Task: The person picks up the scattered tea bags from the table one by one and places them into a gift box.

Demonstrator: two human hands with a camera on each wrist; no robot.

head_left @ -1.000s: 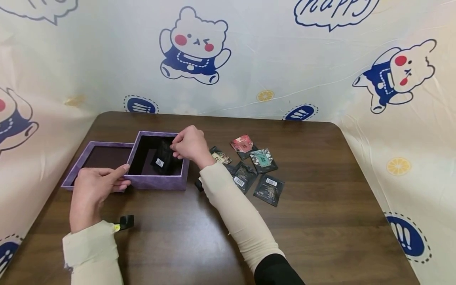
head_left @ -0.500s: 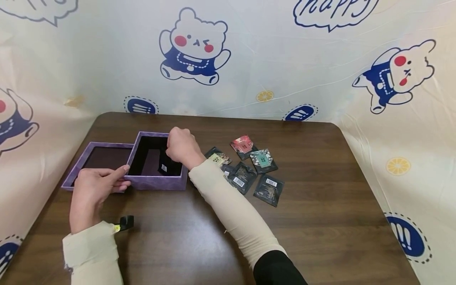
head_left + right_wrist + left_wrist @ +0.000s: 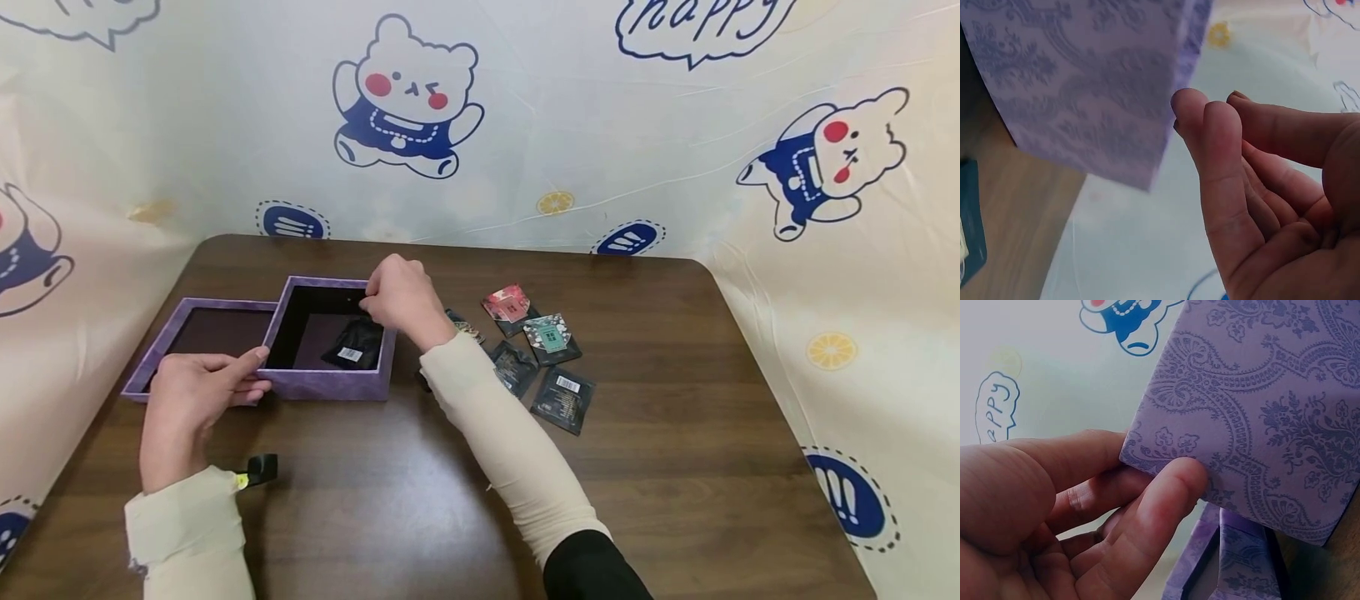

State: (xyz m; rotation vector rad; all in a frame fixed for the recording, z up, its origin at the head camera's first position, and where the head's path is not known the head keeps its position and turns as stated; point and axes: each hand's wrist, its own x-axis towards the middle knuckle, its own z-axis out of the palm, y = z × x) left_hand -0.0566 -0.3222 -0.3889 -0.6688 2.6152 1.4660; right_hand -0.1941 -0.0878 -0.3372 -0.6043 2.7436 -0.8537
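In the head view, a purple patterned box [image 3: 330,385] stands uncovered, its dark inside facing up. One black sachet [image 3: 358,343] with a white barcode label lies inside, towards the right. My left hand [image 3: 198,392] grips the box's front left corner between thumb and fingers; in the left wrist view the thumb lies on the patterned wall [image 3: 1254,412]. Over the box's right wall is my right hand [image 3: 405,300]. Its fingers are loosely bent and hold nothing, with a gap between thumb and fingertips in the right wrist view, beside the box wall [image 3: 1097,94].
The shallow purple lid [image 3: 176,325] lies left of the box, partly behind my left hand. Several sachets are scattered to the right: a red-fronted one [image 3: 510,305], a teal-fronted one [image 3: 552,337] and dark ones with barcodes [image 3: 564,400]. My right sleeve covers part of them.
My right hand has let go of the black sachet, which stood tilted in the box and now lies lower. That hand has moved slightly up and right. The left hand stays on the corner.
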